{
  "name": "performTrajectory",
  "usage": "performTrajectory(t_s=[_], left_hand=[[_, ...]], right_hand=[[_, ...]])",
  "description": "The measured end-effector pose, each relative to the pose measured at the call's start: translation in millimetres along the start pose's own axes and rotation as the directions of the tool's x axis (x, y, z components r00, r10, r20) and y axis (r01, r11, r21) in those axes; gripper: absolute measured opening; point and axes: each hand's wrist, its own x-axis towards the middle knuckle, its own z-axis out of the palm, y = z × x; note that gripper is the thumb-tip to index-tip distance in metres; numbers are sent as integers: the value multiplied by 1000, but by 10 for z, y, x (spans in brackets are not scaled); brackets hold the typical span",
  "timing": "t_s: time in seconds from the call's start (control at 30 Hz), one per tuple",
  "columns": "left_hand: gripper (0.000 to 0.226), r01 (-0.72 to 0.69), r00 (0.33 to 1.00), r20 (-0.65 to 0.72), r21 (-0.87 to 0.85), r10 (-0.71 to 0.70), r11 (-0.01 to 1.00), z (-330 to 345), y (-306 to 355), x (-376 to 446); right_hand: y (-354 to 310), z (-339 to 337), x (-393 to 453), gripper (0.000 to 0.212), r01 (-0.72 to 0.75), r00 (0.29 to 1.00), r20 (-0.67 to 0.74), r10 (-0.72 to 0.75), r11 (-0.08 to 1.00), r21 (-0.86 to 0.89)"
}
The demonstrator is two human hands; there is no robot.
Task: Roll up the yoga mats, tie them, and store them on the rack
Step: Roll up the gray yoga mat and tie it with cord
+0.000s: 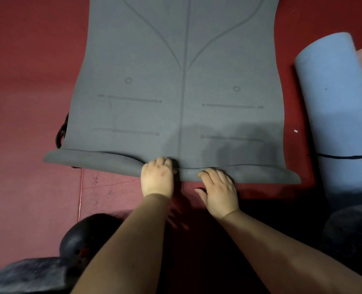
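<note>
Rolling is judged to be at its first turn. A grey foam yoga mat printed with alignment lines [184, 81] is laid flat on the dark red padded floor [27, 81], its length running away from the person. Only the near end is curled over, forming a low, loose roll [103, 161] that spans the full width of the mat and is thicker toward its left end.

The left hand [157, 177] is set on top of the roll just left of the printed centre line, fingers curled over its far side so that the fold is gripped and tucked under. The right hand [217, 190] is laid flatter on the roll just right of centre, fingers relaxed and pressing down. Both hands are kept near the middle, presumably so that the core is started tight and straight before pressure is spread outward.

A light blue rolled foam mat [333, 98], already bound with a thin black cord [345, 156], lies at the right side of the floor, well apart from the hands. A black strap [61, 130] protrudes from under the left edge of the grey mat, probably kept within reach for tying. The rack is not in view.
</note>
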Motion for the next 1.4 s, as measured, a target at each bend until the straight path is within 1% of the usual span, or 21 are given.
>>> performTrajectory(t_s=[0.1, 0.27, 0.37, 0.43, 0.5, 0.57, 0.6, 0.67, 0.73, 0.8, 0.87, 0.93, 1.0, 1.03, 1.1, 1.17, 1.2, 1.23, 1.27, 1.33, 1.4], left_hand=[[25, -14, 995, -102, -107, 3, 994, 149, -24, -176], [38, -235, 947, -258, -146, 192, 961, 291, -251, -364], [36, -198, 960, -237, -205, 147, 959, 285, -267, -294], [33, -173, 974, -186, -227, 131, 958, 265, -281, -179], [37, -204, 976, -117, -225, 181, 953, 219, -329, -41], [40, -244, 970, -48, -229, 240, 942, 103, -376, 124], [38, -236, 969, 10, -242, 245, 941, 21, -385, 211], [28, -177, 970, 110, -289, 216, 941, -124, -370, 390], [27, -90, 976, 155, -351, 152, 932, -159, -326, 494], [29, -49, 987, 127, -319, 94, 946, -170, -274, 548], [27, -67, 996, 46, -188, 77, 980, -191, -200, 537], [22, -106, 994, -35, -106, 103, 989, -139, -135, 486], [14, -137, 986, -111, -140, 122, 981, -68, -103, 365], [17, -133, 986, -118, -163, 115, 977, -38, -106, 291], [36, -130, 989, -95, -150, 116, 980, 25, -123, 153], [45, -156, 986, -83, -129, 146, 979, 55, -159, 130], [44, -173, 982, -92, -126, 162, 977, 65, -185, 169], [40, -185, 981, -91, -144, 173, 972, 62, -208, 227], [35, -182, 982, -79, -178, 171, 967, 56, -236, 287], [32, -147, 989, -29, -254, 145, 956, 2, -269, 405], [36, -107, 992, 33, -301, 122, 948, -66, -266, 492]], right_hand=[[-56, -8, 139, 46, -79, 997, 15, 79, 997, 9], [-23, 4, 211, 41, -25, 999, -35, 26, 999, 32], [80, 25, 242, 29, 50, 994, -103, -47, 998, 36], [146, 3, 307, 20, 102, 988, -123, -98, 994, 31], [172, -42, 377, 27, 93, 993, -78, -90, 995, 42], [154, -93, 446, 29, 44, 999, -26, -42, 997, 64], [145, -124, 486, 29, 24, 1000, -13, -23, 997, 78], [148, -194, 578, 25, -18, 998, 56, 11, 990, 137], [191, -247, 666, 22, -57, 991, 127, 34, 982, 181], [228, -260, 721, 22, -91, 988, 141, 60, 971, 222], [245, -272, 777, 21, -131, 984, 157, 89, 950, 282], [270, -273, 852, 20, -172, 975, 192, 110, 923, 345], [302, -271, 908, 20, -194, 963, 251, 101, 904, 381], [314, -286, 940, 20, -194, 955, 286, 84, 903, 383], [317, -335, 1014, 20, -192, 934, 354, 53, 909, 369], [319, -365, 1066, 22, -200, 915, 401, 49, 917, 345], [301, -382, 1067, 22, -187, 925, 376, 52, 925, 330], [281, -380, 1043, 23, -123, 960, 278, 39, 948, 293], [267, -341, 995, 24, -33, 992, 128, 5, 975, 218], [197, -242, 853, 27, 46, 996, -76, -40, 996, 76], [140, -174, 726, 24, 65, 985, -161, -60, 997, 30]])
